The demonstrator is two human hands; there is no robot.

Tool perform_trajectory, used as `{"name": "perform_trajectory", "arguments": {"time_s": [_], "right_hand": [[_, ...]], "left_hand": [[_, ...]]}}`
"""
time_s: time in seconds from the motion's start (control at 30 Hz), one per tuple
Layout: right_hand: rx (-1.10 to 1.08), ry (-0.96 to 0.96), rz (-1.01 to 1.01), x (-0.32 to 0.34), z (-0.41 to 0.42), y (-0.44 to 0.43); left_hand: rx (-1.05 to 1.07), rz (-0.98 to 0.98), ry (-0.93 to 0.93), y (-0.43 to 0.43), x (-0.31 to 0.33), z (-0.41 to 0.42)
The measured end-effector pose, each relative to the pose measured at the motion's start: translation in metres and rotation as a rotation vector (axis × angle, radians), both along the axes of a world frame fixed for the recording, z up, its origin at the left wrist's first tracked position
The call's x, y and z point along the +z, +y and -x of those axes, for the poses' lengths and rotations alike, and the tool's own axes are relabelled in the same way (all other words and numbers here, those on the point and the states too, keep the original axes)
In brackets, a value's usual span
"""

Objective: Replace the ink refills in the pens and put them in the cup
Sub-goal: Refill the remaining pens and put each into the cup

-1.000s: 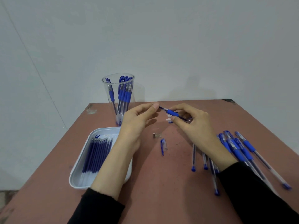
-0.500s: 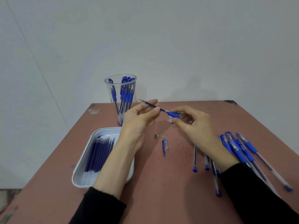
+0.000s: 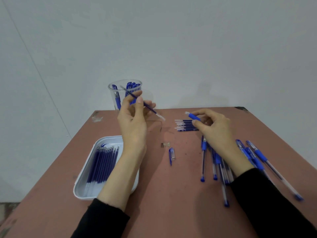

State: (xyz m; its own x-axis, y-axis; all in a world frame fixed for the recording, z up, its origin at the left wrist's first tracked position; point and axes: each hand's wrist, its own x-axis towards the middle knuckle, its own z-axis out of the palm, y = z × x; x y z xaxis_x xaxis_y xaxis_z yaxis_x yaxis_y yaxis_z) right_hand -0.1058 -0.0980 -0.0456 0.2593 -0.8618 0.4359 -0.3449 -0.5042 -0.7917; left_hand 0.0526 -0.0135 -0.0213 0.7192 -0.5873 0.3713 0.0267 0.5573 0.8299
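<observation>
Refill (image 3: pixel 151 109): thin, dark blue, pale at the lower end, blurred. It is off the table and slants from upper left, in front of the cup (image 3: pixel 114 96), down to the right. My left hand (image 3: pixel 133 121) is raised and pinches it between thumb and fingertips.

Barrel (image 3: pixel 193 116): blue grip sleeve with a clear end pointing left, the rest hidden in my palm. My right hand (image 3: pixel 216 131) has its fingers curled round it, held low over the table (image 3: pixel 171 203). Refill and barrel are apart, with a gap of bare tabletop below them.

Cup: clear plastic, upright at the far left by the wall, with blue pens standing in it. My left hand hides its base.

Just beside my right fingertips lies a neat row of loose refills (image 3: pixel 184 125), their pale ends to the left.

In the middle strip, a small metal tip (image 3: pixel 162 144) and a blue cap (image 3: pixel 172 154) lie near each other, with bare tabletop on all sides of them.

Tray (image 3: pixel 85 182): white, near the table's left edge, partly under my left forearm. Refills (image 3: pixel 103 164) lie packed side by side in it.

A loose heap of pens (image 3: pixel 203 162) lies under my right wrist, and more pens (image 3: pixel 260 157) fan out toward the right edge.

Edges: the far edge meets the wall, and the far right corner is dark and chipped. Open room is the middle strip running from the cap toward me.
</observation>
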Motion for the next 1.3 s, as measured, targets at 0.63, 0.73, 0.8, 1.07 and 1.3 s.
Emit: {"name": "perform_trajectory", "arguments": {"time_s": [0.63, 0.73, 0.8, 1.07, 1.3], "right_hand": [[-0.244, -0.358, -0.138, 0.013, 0.032, -0.020], [-0.250, -0.360, -0.152, 0.014, 0.033, -0.020], [-0.248, -0.358, -0.154, 0.013, 0.033, -0.020], [-0.206, -0.340, -0.138, 0.011, 0.028, -0.019], [-0.172, -0.286, -0.120, 0.008, 0.027, -0.020]], "left_hand": [[-0.186, -0.813, -1.251, -0.106, -0.027, 0.055], [-0.159, -0.806, -1.299, -0.109, -0.033, 0.057], [-0.131, -0.803, -1.342, -0.108, -0.035, 0.057], [-0.047, -0.767, -1.397, -0.109, -0.032, 0.056], [-0.031, -0.742, -1.380, -0.104, -0.031, 0.056]]}}
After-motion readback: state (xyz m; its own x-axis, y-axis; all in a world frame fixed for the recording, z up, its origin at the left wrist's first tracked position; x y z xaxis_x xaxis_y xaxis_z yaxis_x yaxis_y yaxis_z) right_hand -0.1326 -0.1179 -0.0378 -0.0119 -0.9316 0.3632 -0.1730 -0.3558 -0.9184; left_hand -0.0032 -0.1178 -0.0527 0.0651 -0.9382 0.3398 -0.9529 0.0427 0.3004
